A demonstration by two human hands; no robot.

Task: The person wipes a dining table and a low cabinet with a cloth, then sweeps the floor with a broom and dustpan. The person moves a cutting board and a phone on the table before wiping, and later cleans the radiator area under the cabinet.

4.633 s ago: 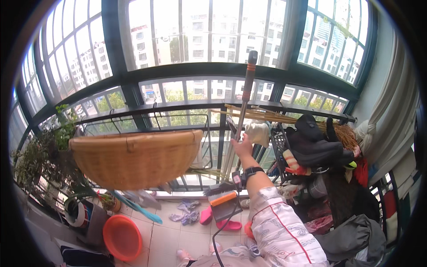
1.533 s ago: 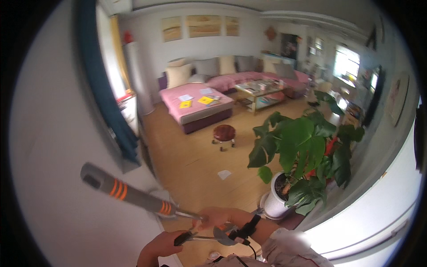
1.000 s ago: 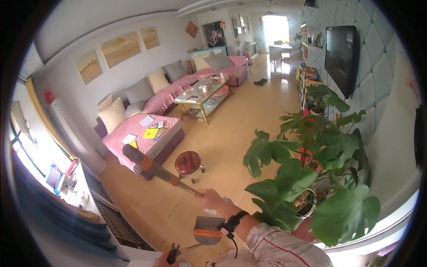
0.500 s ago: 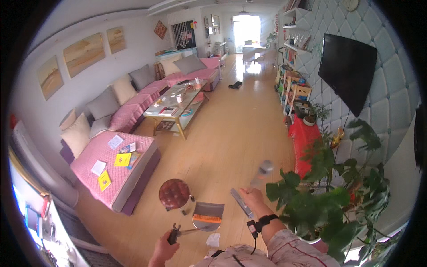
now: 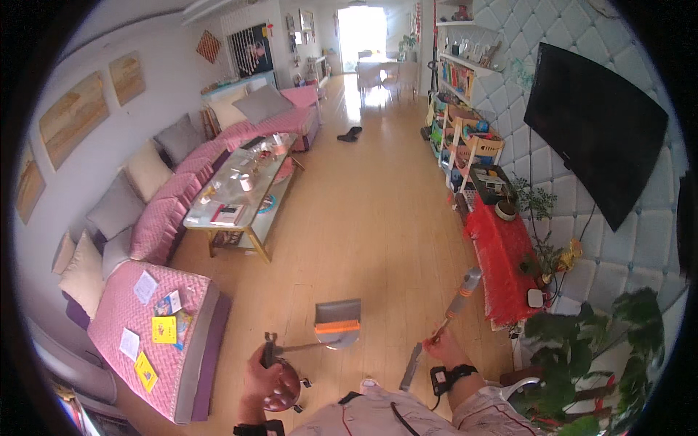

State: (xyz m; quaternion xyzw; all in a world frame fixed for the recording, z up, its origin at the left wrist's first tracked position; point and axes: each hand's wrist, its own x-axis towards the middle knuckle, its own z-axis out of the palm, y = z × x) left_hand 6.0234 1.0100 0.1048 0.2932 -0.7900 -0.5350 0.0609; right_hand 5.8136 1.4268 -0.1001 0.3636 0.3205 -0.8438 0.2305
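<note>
My left hand (image 5: 263, 379) is closed round the dark handle of a long-handled dustpan (image 5: 338, 311). Its grey pan, with an orange toothed strip across it, is low in front of me; whether it touches the floor I cannot tell. Beneath my left hand is a round brown tufted stool (image 5: 282, 392), partly covered by the hand. On the right, my right hand (image 5: 443, 347) grips a grey stick with orange bands, seemingly a broom (image 5: 462, 292). A narrow grey bar (image 5: 411, 367) slants down just left of that hand; how it joins the stick is hidden.
A pink sofa (image 5: 196, 305) with cushions and papers runs along the left. Beside it stands a glass-topped coffee table (image 5: 218, 190). To the right are a red-covered low stand (image 5: 502, 261), shelves and a leafy plant (image 5: 611, 356). A dark shoe-like item (image 5: 350, 134) lies farther off.
My view has advanced and turned right: the stool and plant now sit lower in it. Both hands still hold their tools. The white paper near the dustpan is out of sight.
</note>
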